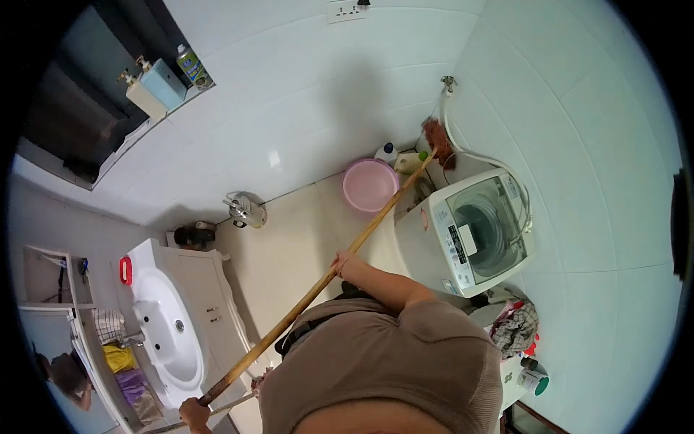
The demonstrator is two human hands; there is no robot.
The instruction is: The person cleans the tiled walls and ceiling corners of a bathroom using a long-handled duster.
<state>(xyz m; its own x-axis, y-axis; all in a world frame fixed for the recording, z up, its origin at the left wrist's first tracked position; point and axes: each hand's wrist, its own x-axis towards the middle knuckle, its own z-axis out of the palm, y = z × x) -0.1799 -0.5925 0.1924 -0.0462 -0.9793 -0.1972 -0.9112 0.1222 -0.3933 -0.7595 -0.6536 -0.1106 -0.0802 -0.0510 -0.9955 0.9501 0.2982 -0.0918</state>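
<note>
One pole point(376, 220) spans both grips: left hand point(194, 414) closed round its near end, right hand point(340, 263) round its middle. Beyond the right fingers, its reddish head point(438, 143) sits beside the washer point(459, 249) (work seems under way; how much remains does not show).

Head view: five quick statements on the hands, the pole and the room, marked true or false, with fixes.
1. The left hand and right hand both hold the wooden pole. True.
2. The right hand is nearer the pole's bare end. False: the left hand is.
3. The pole's reddish head is in the sink. False: it is near the wall corner.
4. The basin is pink. True.
5. The basin sits on the washing machine. False: on the floor.
</note>
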